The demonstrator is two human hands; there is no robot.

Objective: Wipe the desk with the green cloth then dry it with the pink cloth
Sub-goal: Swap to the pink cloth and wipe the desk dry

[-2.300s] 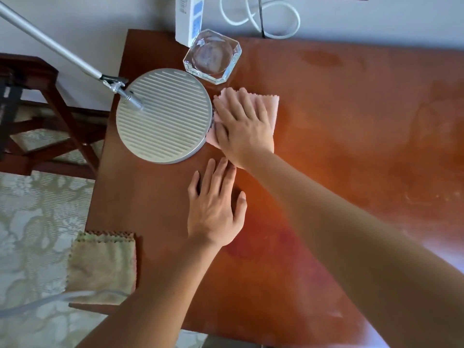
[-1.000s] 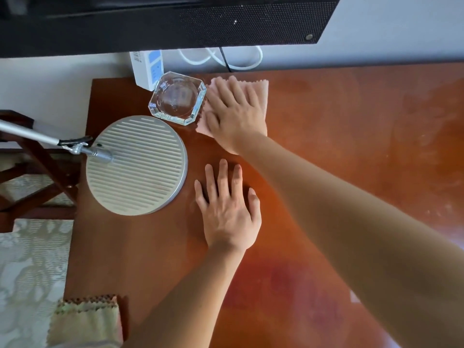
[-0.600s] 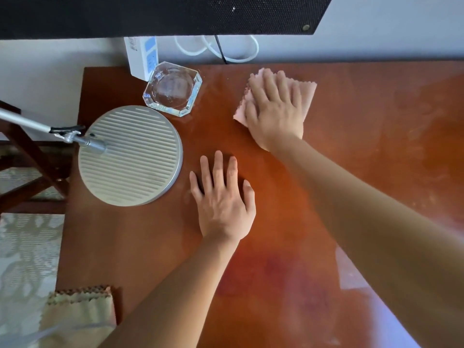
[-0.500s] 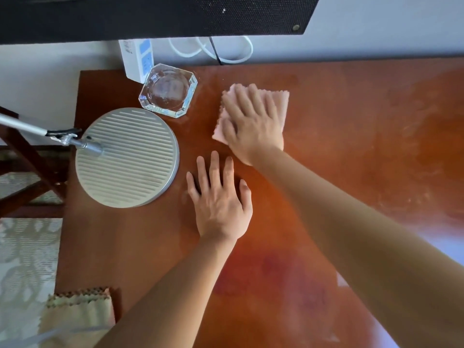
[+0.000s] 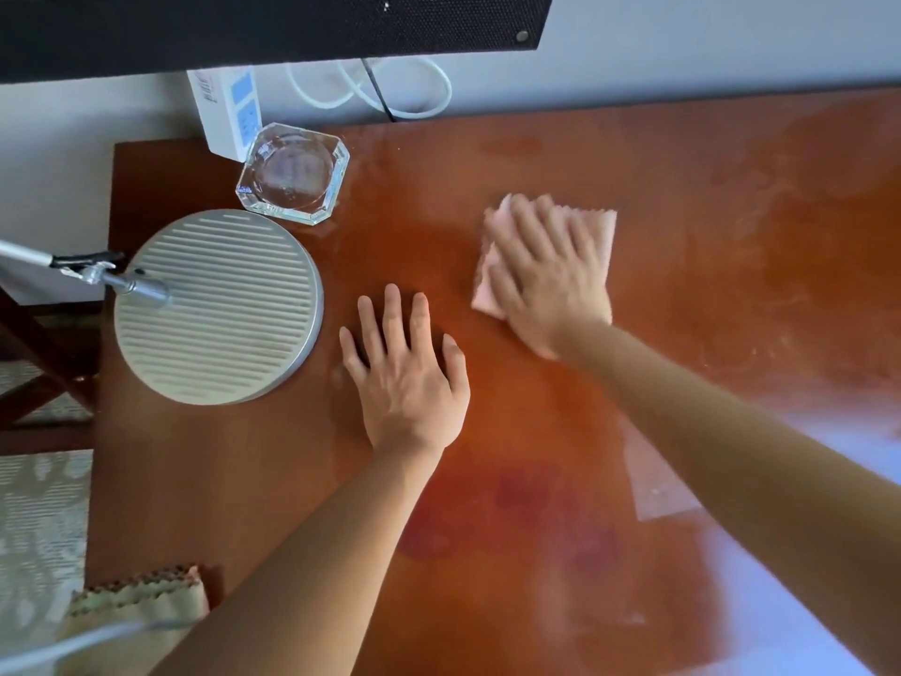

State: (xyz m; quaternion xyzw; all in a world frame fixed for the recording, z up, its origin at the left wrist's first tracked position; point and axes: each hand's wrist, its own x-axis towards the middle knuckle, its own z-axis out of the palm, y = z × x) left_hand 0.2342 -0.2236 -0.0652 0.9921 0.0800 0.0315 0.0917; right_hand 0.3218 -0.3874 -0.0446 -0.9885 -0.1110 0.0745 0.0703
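My right hand [image 5: 551, 280] lies flat with spread fingers on the pink cloth [image 5: 597, 231], pressing it onto the reddish-brown desk [image 5: 707, 197] near the middle of the back half; the hand is motion-blurred. My left hand [image 5: 407, 373] rests palm down, fingers straight, on the bare desk beside the lamp base, holding nothing. The green cloth [image 5: 141, 607] lies at the desk's front left corner, partly hanging over the edge and partly behind my left forearm.
A round ribbed metal lamp base [image 5: 219, 304] with its silver arm [image 5: 92, 275] sits at the left. A glass ashtray [image 5: 295, 173] and a white power strip [image 5: 226, 112] stand at the back left. White cables [image 5: 370, 90] and a black speaker bar [image 5: 273, 26] are behind.
My right hand has slid the pink cloth from beside the ashtray to the right and slightly toward me. My left hand has stayed flat in place.
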